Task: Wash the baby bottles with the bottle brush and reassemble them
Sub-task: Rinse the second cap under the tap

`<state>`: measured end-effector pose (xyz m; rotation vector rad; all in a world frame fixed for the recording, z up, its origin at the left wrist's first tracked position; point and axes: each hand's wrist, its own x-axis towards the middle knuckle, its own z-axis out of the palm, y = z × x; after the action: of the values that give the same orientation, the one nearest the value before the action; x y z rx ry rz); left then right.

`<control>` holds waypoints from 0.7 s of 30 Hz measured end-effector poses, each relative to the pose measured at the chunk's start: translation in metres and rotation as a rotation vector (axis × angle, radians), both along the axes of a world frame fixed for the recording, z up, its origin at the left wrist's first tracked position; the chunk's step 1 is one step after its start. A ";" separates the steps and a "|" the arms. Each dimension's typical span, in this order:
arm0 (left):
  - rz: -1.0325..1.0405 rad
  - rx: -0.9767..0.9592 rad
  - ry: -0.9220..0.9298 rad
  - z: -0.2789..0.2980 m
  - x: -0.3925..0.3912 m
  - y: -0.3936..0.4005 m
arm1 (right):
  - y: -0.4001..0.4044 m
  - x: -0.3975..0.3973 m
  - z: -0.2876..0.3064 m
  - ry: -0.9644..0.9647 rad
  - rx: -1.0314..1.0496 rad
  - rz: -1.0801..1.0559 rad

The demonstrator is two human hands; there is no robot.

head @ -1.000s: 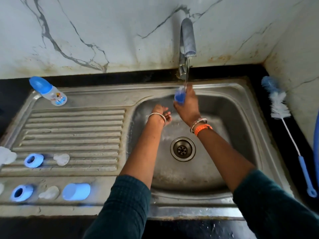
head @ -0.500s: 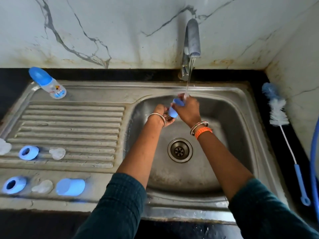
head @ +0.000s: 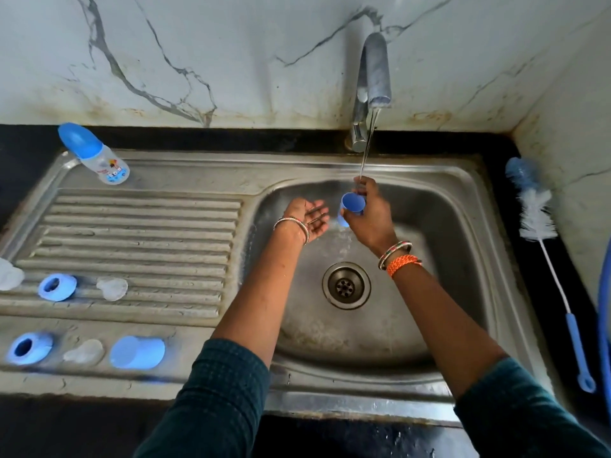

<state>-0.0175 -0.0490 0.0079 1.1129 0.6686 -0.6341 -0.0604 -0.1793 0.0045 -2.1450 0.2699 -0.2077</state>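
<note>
Nearest me on the drainboard [head: 139, 233], a blue cap [head: 137, 352], two collar rings [head: 57, 287] and clear teats [head: 112, 288] lie loose, so reassembly looks undone. Over the sink [head: 463, 226], the right hand [head: 372, 219] has its grip clenched round a blue cap [head: 352, 206] under the tap [head: 372, 90] stream, while the left hand [head: 309, 219] is released, palm up. Furthest back, one capped baby bottle [head: 96, 155] lies at the rim, and the bottle brush [head: 542, 233] rests unused on the desk [head: 542, 279].

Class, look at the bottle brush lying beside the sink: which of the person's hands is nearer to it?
Right. The right hand, gripping a blue cap under the tap, is on the bottle brush's side; the left hand is farther, toward the drainboard.
</note>
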 end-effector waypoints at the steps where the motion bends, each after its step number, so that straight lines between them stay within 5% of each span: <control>1: -0.006 0.002 0.004 -0.001 -0.002 0.000 | -0.001 -0.001 -0.001 -0.074 -0.037 -0.015; 3: -0.007 0.007 0.001 -0.001 -0.005 -0.001 | -0.001 0.002 0.001 -0.153 -0.100 -0.015; 6: -0.072 0.041 -0.006 0.001 -0.013 -0.003 | -0.002 0.002 -0.001 -0.015 -0.167 0.070; 11: -0.283 0.043 -0.210 0.014 -0.027 0.002 | 0.012 -0.007 0.011 0.225 0.737 -0.226; 13: -0.379 0.048 -0.342 0.021 -0.033 0.007 | 0.014 -0.015 0.013 0.394 0.885 -0.224; 16: -0.466 0.161 -0.368 0.029 -0.040 0.015 | 0.019 -0.026 0.015 0.606 0.659 -0.155; 19: -0.436 0.210 -0.325 0.039 -0.048 0.020 | 0.024 -0.030 0.015 0.456 0.168 -0.139; 21: -0.387 0.215 -0.322 0.044 -0.050 0.024 | 0.029 -0.037 0.030 0.366 0.026 -0.033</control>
<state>-0.0673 -0.0252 0.0521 1.5255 0.2457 -0.6993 -0.0970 -0.1498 0.0343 -2.1442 0.5154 0.1719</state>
